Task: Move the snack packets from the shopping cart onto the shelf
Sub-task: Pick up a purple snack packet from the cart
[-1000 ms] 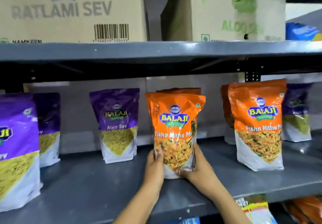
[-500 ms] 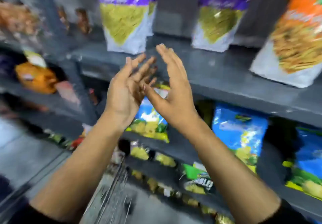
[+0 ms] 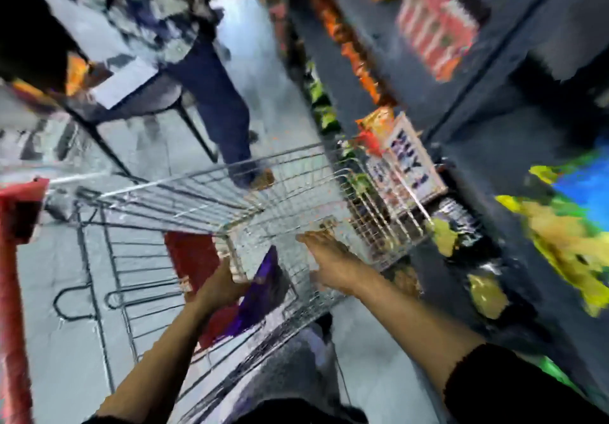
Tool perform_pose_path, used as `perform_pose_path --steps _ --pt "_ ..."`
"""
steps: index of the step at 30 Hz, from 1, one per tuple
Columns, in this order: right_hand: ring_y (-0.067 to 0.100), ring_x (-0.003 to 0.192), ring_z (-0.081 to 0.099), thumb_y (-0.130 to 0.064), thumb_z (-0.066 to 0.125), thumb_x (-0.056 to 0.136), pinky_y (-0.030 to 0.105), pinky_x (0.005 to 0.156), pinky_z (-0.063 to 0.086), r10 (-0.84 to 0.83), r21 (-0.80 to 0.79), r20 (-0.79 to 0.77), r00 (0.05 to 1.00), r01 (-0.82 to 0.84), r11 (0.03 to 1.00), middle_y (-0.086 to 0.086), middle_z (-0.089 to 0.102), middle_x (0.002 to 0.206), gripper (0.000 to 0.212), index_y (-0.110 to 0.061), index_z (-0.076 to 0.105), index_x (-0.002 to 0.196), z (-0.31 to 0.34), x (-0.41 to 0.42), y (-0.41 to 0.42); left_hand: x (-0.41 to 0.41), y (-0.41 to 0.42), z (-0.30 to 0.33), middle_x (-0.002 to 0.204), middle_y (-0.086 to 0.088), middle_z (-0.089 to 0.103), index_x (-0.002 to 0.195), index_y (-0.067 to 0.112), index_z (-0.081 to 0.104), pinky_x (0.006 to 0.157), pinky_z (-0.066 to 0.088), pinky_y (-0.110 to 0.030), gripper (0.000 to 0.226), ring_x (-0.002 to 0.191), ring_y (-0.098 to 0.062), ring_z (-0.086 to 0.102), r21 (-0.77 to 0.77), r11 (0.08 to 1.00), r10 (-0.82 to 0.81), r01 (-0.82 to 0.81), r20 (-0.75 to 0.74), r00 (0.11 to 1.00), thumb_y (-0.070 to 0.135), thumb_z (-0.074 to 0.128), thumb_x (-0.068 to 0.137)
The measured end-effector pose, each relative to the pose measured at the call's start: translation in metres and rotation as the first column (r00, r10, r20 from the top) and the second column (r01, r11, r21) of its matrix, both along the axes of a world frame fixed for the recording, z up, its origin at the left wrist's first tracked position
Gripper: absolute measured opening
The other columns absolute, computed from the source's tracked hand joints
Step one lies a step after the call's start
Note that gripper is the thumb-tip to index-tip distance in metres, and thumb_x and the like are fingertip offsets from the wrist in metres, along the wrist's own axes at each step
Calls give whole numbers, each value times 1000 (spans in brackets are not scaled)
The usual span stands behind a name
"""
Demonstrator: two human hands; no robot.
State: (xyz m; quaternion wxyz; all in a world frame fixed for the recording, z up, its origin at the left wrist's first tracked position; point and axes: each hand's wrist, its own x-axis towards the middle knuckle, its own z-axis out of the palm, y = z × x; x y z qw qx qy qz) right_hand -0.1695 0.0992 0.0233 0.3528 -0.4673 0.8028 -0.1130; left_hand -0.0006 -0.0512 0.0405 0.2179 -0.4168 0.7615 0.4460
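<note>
The view is blurred and looks down into a wire shopping cart (image 3: 204,189). A purple snack packet (image 3: 263,288) lies in the cart's near corner, beside something red (image 3: 192,259). My left hand (image 3: 220,287) reaches into the cart and touches the purple packet's left edge; blur hides whether its fingers have closed on it. My right hand (image 3: 333,260) hovers over the cart's right side with fingers spread and nothing in it. The shelf (image 3: 487,146) with snack packets runs along the right.
Another person (image 3: 211,94) stands just beyond the cart in the aisle, next to a dark-legged stool or table (image 3: 131,94). The cart's red handle (image 3: 13,259) is at the far left. Blue and yellow packets (image 3: 573,226) fill the lower shelves at right.
My view swung from the shelf down to the cart. Both hands let go of the orange packet left on the shelf and dropped into the cart, the left one reaching the purple packet.
</note>
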Motion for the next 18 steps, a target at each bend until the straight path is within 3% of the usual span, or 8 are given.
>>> perform_pose_path --steps 2,4,7,9,12,15,18 --pt "28 149 16 -6 61 82 44 119 23 160 59 -25 987 -158 986 11 15 162 81 -23 22 151 -30 11 -21 19 10 -33 118 -11 56 132 -4 38 79 43 -34 81 109 -28 60 7 998 -64 64 149 987 39 75 74" --pt "29 150 10 0 50 86 49 118 18 338 80 -125 933 -330 941 10 6 164 78 -27 19 151 -48 23 -37 32 23 -65 120 -9 55 137 5 33 76 41 -27 87 112 -27 60 12 997 -75 74 185 980 35 79 69" --pt "30 151 4 -6 38 95 56 119 10 529 187 -217 820 -497 848 5 2 164 59 -22 26 150 -63 33 -55 37 39 -93 129 -16 59 142 15 23 84 48 -36 76 111 -36 61 -40 995 -76 88 227 971 30 63 78" --pt "30 151 1 -12 45 94 59 119 4 581 272 -262 771 -519 810 5 9 163 60 -21 25 150 -76 33 -58 35 37 -102 134 -18 55 143 20 21 87 50 -42 66 112 -37 60 -106 980 -141 171 245 959 29 51 84" --pt "26 150 12 -20 68 81 58 120 1 571 243 -332 751 -517 821 7 34 156 67 -20 41 142 -81 23 -57 22 30 -104 144 -18 45 142 16 30 93 47 -43 55 120 -36 55 -166 925 -288 341 276 917 19 42 88" --pt "23 145 29 -21 69 80 54 121 7 518 178 -385 764 -489 854 5 57 140 36 -20 66 116 -63 5 -53 5 15 -89 121 -20 64 132 25 44 85 54 -43 46 104 -36 64 -223 878 -357 424 285 890 17 41 87" --pt "22 125 55 -12 59 83 49 120 17 259 -25 -316 913 -281 959 3 73 115 20 -19 71 98 -36 -19 -27 -23 -5 -59 110 -15 70 117 30 57 82 54 -42 31 102 -33 66 -295 831 -430 472 197 881 29 45 89"
